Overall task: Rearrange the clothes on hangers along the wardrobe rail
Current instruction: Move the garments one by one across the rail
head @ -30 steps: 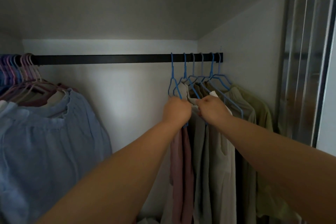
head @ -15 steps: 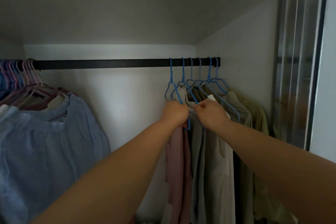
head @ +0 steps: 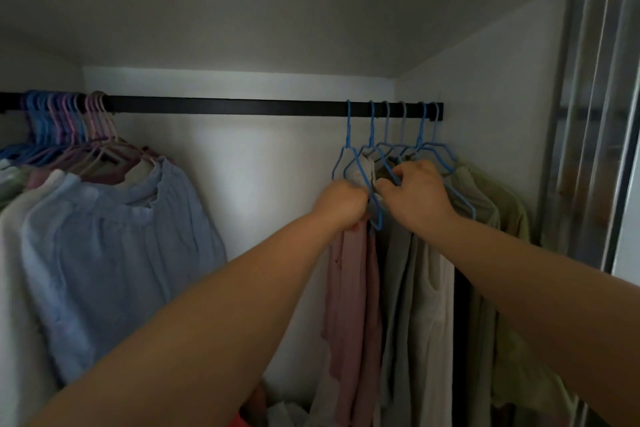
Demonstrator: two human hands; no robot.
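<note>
at the right end of the rail (head: 242, 107), the left hand (head: 341, 203) is gripping the pink garment (head: 349, 288) at its blue hanger (head: 349, 149), while the right hand (head: 414, 199) is pinching the neighbouring hanger wire. six hangers are hanging grouped here, hooks up, garments hanging straight down; the crowded left cluster (head: 69, 128) is seemingly still awaiting sorting, across a bare gap.

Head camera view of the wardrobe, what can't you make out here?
- Left hand: its knuckles hide the grip, apparently on the pink garment.
- Right hand: its back hides the fingertips among the blue hangers.
- Left clothes bunch: cut off by the frame edge.
- Wardrobe floor: arms and dimness hide it.
</note>
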